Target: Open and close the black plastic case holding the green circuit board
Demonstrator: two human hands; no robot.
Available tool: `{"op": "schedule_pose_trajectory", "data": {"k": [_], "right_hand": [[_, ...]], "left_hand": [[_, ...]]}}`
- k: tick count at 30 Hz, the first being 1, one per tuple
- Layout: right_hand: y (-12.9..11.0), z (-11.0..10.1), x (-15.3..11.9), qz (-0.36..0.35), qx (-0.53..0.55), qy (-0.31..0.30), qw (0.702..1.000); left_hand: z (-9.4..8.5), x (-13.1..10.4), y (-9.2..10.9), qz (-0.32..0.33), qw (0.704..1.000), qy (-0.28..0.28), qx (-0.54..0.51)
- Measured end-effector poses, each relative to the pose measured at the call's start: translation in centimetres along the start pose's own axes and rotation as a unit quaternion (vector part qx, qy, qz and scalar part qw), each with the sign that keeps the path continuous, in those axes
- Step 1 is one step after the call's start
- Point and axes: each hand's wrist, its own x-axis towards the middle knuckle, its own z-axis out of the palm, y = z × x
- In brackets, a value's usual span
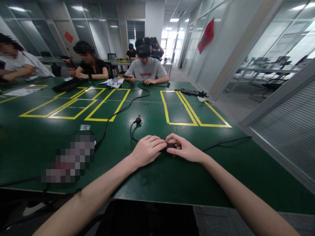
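Both my hands meet over the green table around a small black block [170, 146], which looks like a power adapter but is mostly covered by fingers. My left hand [149, 148] lies over its left end, fingers close together and bent down onto it. From the right, my right hand [184, 148] grips it between the thumb and curled fingers. A black plug [138, 121] rests on the table just beyond my left hand, its cord running back under that hand. Another black cord [226, 143] leads off to the right from beside my right hand.
Yellow tape rectangles [180, 124] mark the green table [197, 186]. A blurred-out object [71, 159] lies at left beside a small label [85, 127]. A long cord [123, 109] crosses the middle. A folded black tripod-like item [192, 92] lies far right. Several people sit across the table.
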Motion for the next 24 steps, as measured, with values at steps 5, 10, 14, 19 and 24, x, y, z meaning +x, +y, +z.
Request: {"op": "schedule_pose_trajectory", "data": {"k": [5,10,14,19,24], "right_hand": [[-0.4,-1.9,0.3,0.019,0.012,0.129,0.991],[-1.7,-7.8,0.4,0.017,0.011,0.374,0.927],[-1.9,-12.8,-1.2,-0.018,-0.002,0.538,0.843],[1.0,-15.8,-5.3,-0.028,-0.111,0.658,0.744],[4.7,-16.0,-7.5,0.137,-0.263,0.643,0.706]], "left_hand": [[-0.7,0.2,0.3,-0.027,0.998,0.058,-0.009],[-1.2,-0.2,0.7,-0.007,0.997,0.061,-0.045],[-0.8,-0.4,0.7,-0.023,0.994,-0.01,-0.105],[-0.6,-0.3,0.6,-0.058,0.987,-0.028,-0.147],[-0.7,-0.1,0.5,-0.064,0.981,-0.036,-0.179]]}}
